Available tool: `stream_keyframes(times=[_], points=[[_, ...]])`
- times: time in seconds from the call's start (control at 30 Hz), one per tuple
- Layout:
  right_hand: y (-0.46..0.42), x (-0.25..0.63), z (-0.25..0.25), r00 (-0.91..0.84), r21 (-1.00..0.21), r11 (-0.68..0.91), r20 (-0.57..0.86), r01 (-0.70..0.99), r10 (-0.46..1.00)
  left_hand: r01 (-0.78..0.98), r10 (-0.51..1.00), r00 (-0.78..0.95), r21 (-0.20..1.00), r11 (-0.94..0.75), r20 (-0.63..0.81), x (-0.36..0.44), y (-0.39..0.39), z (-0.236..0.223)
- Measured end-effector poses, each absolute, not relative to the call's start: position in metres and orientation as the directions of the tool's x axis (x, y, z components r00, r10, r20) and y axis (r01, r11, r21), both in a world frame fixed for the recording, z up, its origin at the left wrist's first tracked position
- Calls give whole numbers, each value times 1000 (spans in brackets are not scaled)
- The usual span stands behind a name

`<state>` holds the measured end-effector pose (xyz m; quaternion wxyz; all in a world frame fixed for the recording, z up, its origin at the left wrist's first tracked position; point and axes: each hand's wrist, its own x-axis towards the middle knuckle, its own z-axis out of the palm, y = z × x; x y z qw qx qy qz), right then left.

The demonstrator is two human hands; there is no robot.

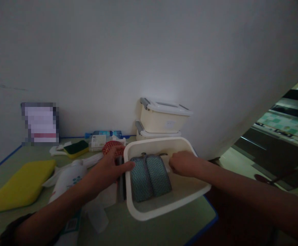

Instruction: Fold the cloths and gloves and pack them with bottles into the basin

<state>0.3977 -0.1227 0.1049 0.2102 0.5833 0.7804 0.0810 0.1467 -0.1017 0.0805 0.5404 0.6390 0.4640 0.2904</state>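
A white plastic basin (154, 213) is in front of me, tilted toward me. Two blue-green woven scrub pads (141, 182) with dark edges lie side by side at its left. My left hand (113, 162) grips the basin's left rim, its thumb lying over the inner side and its other fingers outside. Inside the basin at the right, my right hand (183, 163) is closed in a fist beside the pads. What its fingers hold, if anything, is hidden. Small dark items (163, 154) show behind the pads, too dim to name.
Two stacked lidded storage boxes (164, 118) stand against the wall. On the table's left lie a yellow sponge (23, 182), a yellow-green scouring sponge (76, 149), a white bottle (70, 174), a red mesh item (111, 146) and a clear blue-labelled bottle (108, 133).
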Motion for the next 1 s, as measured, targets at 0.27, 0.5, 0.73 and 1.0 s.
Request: stream_keyframes(times=[0.27, 0.5, 0.73, 1.0], points=[[-126, 399, 115, -291, 431, 471, -419, 770, 860, 339, 918, 339, 937, 84, -205, 148, -99, 81], [-120, 426, 140, -310, 465, 402, -263, 789, 914, 326, 903, 366, 940, 104, -226, 166, -88, 94], [-114, 447, 126, -209, 411, 248, -136, 877, 968, 174, 821, 510, 966, 191, -254, 201, -77, 91], [-107, 435, 114, -173, 218, 156, 64, 963, 983, 233, 840, 502, 968, 95, -203, 198, -78, 86]])
